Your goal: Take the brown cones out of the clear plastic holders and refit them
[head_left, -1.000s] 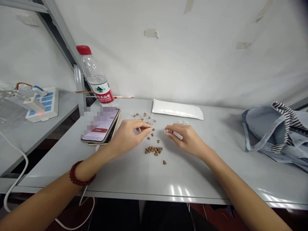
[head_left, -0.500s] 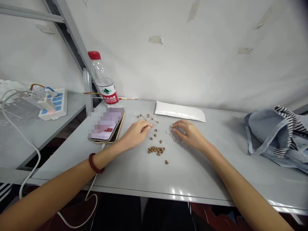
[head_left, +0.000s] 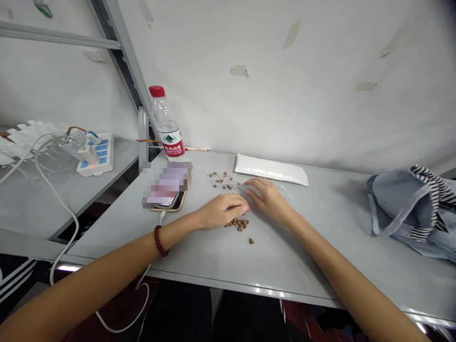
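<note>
Curls the left hand [head_left: 223,211] over the heap of small brown pellets [head_left: 238,222], fingers bunched, tips down at its 10 o'clock edge; no telling whether pinching one. Lays the right hand [head_left: 268,198] flat, fingers loosely spread, pointing to 10 o'clock on the grey metal table [head_left: 320,247]. Finds the heap, stretched 9 to 3, at 8 o'clock from the right hand, far closer to the left.

Wears a single bracelet [head_left: 158,241] of small, round, dark red beads strung close in one loop at the wrist of the left hand [head_left: 223,211], and is otherwise bare on the right hand [head_left: 269,199], on both wrists and along both forearms.
</note>
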{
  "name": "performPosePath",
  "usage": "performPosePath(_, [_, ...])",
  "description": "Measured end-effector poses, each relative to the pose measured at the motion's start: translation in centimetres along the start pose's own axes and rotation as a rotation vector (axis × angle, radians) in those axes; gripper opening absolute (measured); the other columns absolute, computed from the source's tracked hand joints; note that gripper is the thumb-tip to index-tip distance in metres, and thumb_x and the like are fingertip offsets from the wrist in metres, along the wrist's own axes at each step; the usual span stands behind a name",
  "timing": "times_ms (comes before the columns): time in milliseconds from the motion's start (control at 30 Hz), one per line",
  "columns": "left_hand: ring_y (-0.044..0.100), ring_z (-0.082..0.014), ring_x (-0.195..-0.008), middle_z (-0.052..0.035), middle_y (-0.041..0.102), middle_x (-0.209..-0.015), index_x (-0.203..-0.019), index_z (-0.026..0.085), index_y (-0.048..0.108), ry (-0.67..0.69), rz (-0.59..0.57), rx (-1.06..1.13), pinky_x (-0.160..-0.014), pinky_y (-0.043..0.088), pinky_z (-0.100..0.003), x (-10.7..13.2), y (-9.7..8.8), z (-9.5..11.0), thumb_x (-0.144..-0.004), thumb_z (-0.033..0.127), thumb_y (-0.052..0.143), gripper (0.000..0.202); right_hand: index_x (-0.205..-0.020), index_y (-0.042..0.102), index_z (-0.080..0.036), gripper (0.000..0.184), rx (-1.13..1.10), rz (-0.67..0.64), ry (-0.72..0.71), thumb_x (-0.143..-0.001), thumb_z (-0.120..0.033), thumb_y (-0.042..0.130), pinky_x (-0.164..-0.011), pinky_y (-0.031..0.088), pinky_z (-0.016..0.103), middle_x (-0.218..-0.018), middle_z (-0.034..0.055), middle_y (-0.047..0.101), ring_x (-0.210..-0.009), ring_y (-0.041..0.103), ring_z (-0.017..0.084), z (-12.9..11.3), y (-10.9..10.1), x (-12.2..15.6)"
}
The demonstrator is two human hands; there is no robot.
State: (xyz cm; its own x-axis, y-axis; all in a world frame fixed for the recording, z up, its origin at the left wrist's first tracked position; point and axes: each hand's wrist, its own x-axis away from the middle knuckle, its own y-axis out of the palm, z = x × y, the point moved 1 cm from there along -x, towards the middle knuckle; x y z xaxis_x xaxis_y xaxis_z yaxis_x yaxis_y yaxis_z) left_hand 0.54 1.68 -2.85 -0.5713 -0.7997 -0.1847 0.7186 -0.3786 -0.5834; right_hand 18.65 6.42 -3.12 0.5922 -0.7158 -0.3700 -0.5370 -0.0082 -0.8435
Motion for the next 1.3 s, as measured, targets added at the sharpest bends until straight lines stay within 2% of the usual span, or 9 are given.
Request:
performPosePath(100, [0.061, -0.0164, -0.095, -0.0073, 0.066, -0.107, -0.096, 0.015, 0.068, -0.007, -0.086, 0.074, -0.085, 0.048, -0.029, 0.3, 0.2, 0.6, -0.092, 0.027, 0.046, 0.026, -0.109, 0.06, -0.019, 0.024, 0.001, 0.006, -0.05, -0.091, -0.016, 0.045, -0.087, 0.043, 0.042, -0.111, 0.0108, 0.064, -0.103, 0.057, 0.024, -0.5, 0.3, -1.5])
performPosePath(200, [0.062, -0.0166, -0.095, -0.0068, 0.067, -0.104, -0.093, 0.015, 0.069, 0.013, -0.05, 0.084, -0.085, 0.048, -0.029, 0.5, -0.3, 1.1, -0.09, 0.025, 0.048, 0.023, -0.106, 0.063, -0.018, 0.023, 0.03, -0.063, -0.085, -0.089, -0.014, 0.048, -0.085, 0.042, 0.04, -0.108, 0.0104, 0.064, -0.101, 0.056, 0.024, -0.8, 0.5, -3.4])
performPosePath(400, [0.059, -0.0176, -0.096, -0.0056, 0.067, -0.097, -0.092, 0.016, 0.066, -0.001, 0.451, -0.08, -0.088, 0.046, -0.033, 0.3, -2.7, 0.1, -0.091, 0.017, 0.041, 0.025, -0.095, 0.067, -0.017, 0.018, 0.25, -0.244, -0.1, -0.082, -0.01, 0.056, -0.071, 0.037, 0.034, -0.089, 0.0096, 0.062, -0.087, 0.051, 0.025, -1.1, 1.1, -5.6])
performPosePath(467, [0.058, -0.019, -0.095, -0.0059, 0.067, -0.095, -0.092, 0.016, 0.065, -0.026, 0.515, -0.219, -0.085, 0.047, -0.034, 0.2, -3.0, -0.7, -0.087, 0.013, 0.043, 0.022, -0.096, 0.065, -0.014, 0.018, 0.253, -0.239, -0.126, -0.084, -0.009, 0.053, -0.072, 0.037, 0.034, -0.088, 0.0101, 0.061, -0.084, 0.05, 0.023, -1.0, 1.4, -5.4])
performPosePath(633, [0.054, -0.0232, -0.093, -0.0088, 0.065, -0.092, -0.091, 0.013, 0.063, -0.009, 0.416, -0.499, -0.084, 0.048, -0.039, 0.0, -2.3, -2.2, -0.083, 0.008, 0.046, 0.019, -0.093, 0.063, -0.015, 0.019, 0.161, -0.207, -0.144, -0.084, -0.007, 0.048, -0.072, 0.039, 0.033, -0.083, 0.0092, 0.063, -0.081, 0.052, 0.022, -0.5, 2.0, -4.9])
performPosePath(833, [0.054, -0.0244, -0.095, -0.0106, 0.064, -0.095, -0.101, 0.01, 0.06, -0.034, 0.436, -0.553, -0.084, 0.048, -0.041, 0.2, -2.1, -2.5, -0.086, 0.013, 0.051, 0.018, -0.1, 0.06, -0.015, 0.022, -0.11, -0.103, -0.054, -0.08, -0.011, 0.053, -0.076, 0.043, 0.036, -0.085, 0.0077, 0.067, -0.085, 0.056, 0.022, -0.5, 1.3, -4.0])
performPosePath(1067, [0.053, -0.0201, -0.092, -0.0099, 0.061, -0.097, -0.105, 0.013, 0.059, 0.32, 0.32, -0.513, -0.082, 0.048, -0.036, 0.5, -2.2, -1.5, -0.089, 0.011, 0.05, 0.018, -0.108, 0.055, -0.017, 0.03, -0.763, -0.079, 0.256, -0.08, -0.026, 0.062, -0.077, 0.047, 0.036, -0.087, 0.0056, 0.068, -0.078, 0.06, 0.016, -2.6, 0.0, -1.6])
performPosePath(1200, [0.053, -0.0166, -0.079, -0.0077, 0.062, -0.085, -0.089, 0.014, 0.061, 0.45, 0.379, -0.479, -0.072, 0.049, -0.03, 0.7, -1.8, -1.3, -0.09, 0.011, 0.048, 0.013, -0.107, 0.059, -0.019, 0.03, -0.882, -0.156, 0.325, -0.081, -0.032, 0.065, -0.081, 0.049, 0.038, -0.093, 0.0058, 0.069, -0.086, 0.064, 0.018, -3.2, -0.5, -0.5])
performPosePath(1300, [0.052, -0.0159, -0.073, -0.0071, 0.063, -0.078, -0.081, 0.013, 0.06, 0.461, 0.396, -0.508, -0.068, 0.047, -0.03, 0.8, -1.5, -1.1, -0.09, 0.013, 0.049, 0.015, -0.095, 0.066, -0.018, 0.018, -0.819, -0.19, 0.272, -0.083, -0.031, 0.063, -0.08, 0.05, 0.037, -0.09, 0.005, 0.069, -0.086, 0.064, 0.018, -3.3, -0.9, -0.4])
